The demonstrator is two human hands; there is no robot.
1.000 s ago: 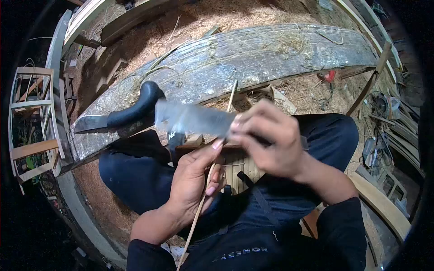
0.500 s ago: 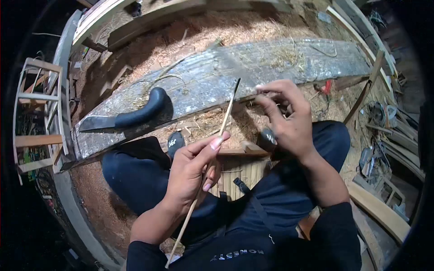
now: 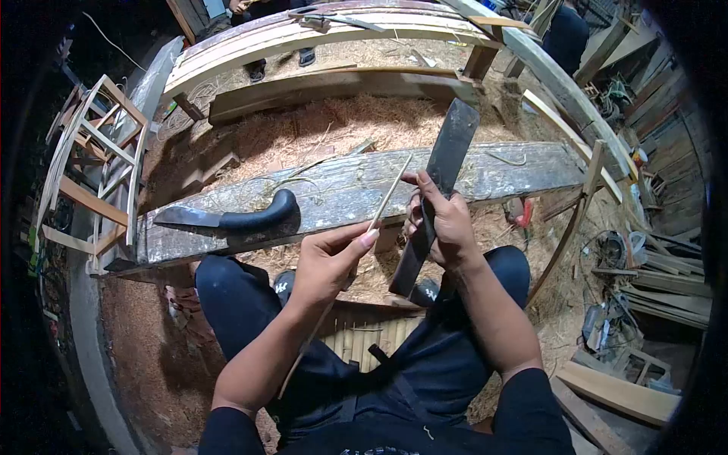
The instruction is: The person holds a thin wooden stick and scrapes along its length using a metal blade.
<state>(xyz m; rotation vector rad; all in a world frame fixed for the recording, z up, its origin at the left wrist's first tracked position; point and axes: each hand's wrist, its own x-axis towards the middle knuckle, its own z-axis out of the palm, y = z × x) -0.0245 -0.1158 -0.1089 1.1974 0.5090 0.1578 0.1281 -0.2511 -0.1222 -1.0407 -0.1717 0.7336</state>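
My left hand (image 3: 326,262) is closed around a thin pale stick (image 3: 393,189), pinched between thumb and forefinger. The stick slants up to the right, and its lower end runs down past my forearm. My right hand (image 3: 447,227) grips a long, flat, dark strip (image 3: 455,133) shaped like a wide blade. It stands tilted close to the right of the stick; I cannot tell whether they touch. Ahead of both hands lies a worn plank (image 3: 345,186). A knife with a curved black handle (image 3: 262,214) rests on its left part, blade pointing left.
Wood shavings (image 3: 318,125) cover the ground. A red-handled tool (image 3: 525,212) lies beyond my right knee. Wooden frames (image 3: 106,152) stand at left, and scrap wood (image 3: 629,390) lies at right. Other people are partly visible at the top, one in dark clothing (image 3: 567,38).
My right hand, free before, now holds the dark strip. The stick's dark tip no longer shows; its end looks pale. The view has tilted up, showing more background.
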